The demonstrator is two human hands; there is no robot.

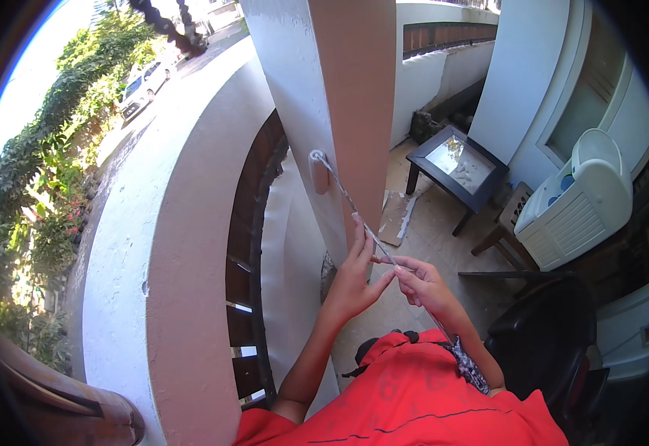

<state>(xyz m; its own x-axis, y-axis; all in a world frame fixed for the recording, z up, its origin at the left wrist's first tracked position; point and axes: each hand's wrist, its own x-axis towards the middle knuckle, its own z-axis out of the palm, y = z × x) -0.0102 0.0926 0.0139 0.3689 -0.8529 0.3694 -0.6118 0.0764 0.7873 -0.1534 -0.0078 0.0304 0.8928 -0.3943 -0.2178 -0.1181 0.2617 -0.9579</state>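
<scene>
A paint roller point(318, 175) rests upright against the white side face of a square pillar point(358, 97), near its edge with the pinkish face. Its long, paint-smeared handle point(381, 248) slants down toward me. Along the upper part of the handle, my left hand point(353, 281) steadies it with long, nearly straight fingers, the thumb apart. Lower down, my right hand point(423, 284) pinches the handle between thumb and fingers. Below that, the handle runs past a dark patterned cloth point(470, 366) at my right forearm.
On my left curves a balcony wall point(191, 245) with dark railing panels point(244, 286). A low glass-topped table point(458, 162), a flat board point(396, 217), a brown stool point(504, 236) bearing a white basket point(581, 201), and a black chair point(544, 327) stand on the right.
</scene>
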